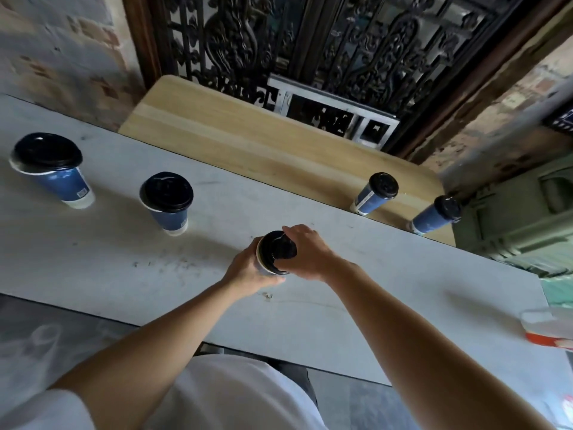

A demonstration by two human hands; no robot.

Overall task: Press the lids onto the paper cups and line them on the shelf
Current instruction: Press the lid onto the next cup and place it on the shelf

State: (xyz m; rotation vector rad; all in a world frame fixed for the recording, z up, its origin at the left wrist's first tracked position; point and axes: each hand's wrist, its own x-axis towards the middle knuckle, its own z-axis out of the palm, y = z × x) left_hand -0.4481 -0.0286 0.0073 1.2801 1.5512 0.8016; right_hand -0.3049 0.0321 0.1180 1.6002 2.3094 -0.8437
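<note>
On the pale grey table my left hand grips the side of a blue paper cup. A black lid sits on its rim, and my right hand holds the lid from the right, fingers curled over its edge. Two more blue cups stand on the table to the left, one far left and one nearer, each with a black lid lying loosely askew. Two lidded blue cups stand on the wooden shelf behind the table, at its right end.
A white and orange object lies at the table's right edge. Behind the shelf rises a dark carved screen with a metal frame. A green crate stands to the right of the shelf. Brick walls flank both sides.
</note>
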